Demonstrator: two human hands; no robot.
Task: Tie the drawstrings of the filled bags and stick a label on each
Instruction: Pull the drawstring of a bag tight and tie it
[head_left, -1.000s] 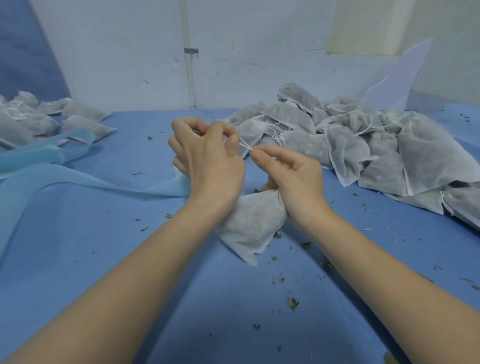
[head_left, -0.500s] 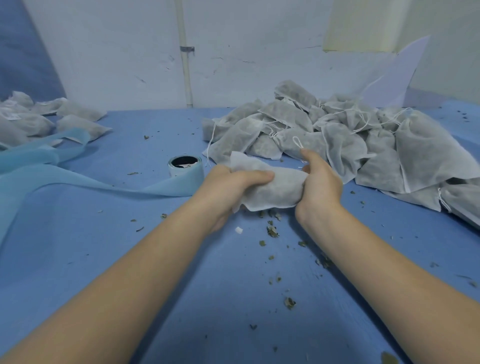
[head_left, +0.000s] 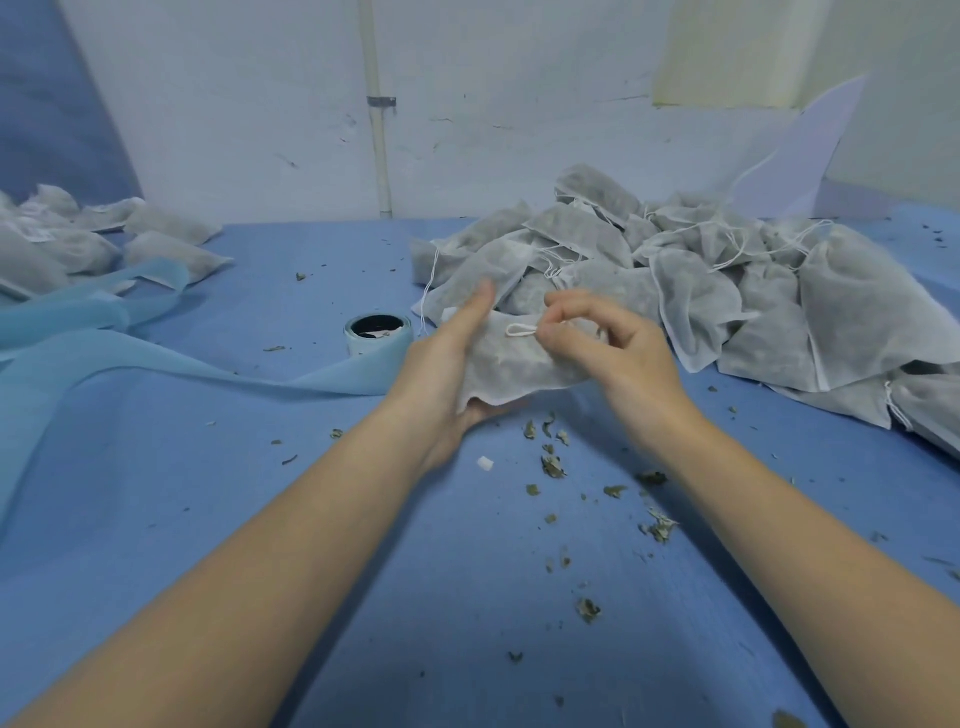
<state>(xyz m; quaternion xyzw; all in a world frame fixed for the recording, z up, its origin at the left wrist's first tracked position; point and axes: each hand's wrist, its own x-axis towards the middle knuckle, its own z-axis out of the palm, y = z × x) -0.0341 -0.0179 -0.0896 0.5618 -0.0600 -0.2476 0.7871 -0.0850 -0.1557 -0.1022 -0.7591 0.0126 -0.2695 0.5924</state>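
While cradled (left hand (head_left: 441, 374)), bag (head_left: 511, 364).

Bag (head_left: 511, 358) lies across my left hand (head_left: 441, 374), my right hand (head_left: 613, 343) on its right end. Label roll (head_left: 376, 332) sits just left on the table (head_left: 208, 467). Untied pile (head_left: 727, 291) behind-right; smaller heap (head_left: 93, 244) far left.
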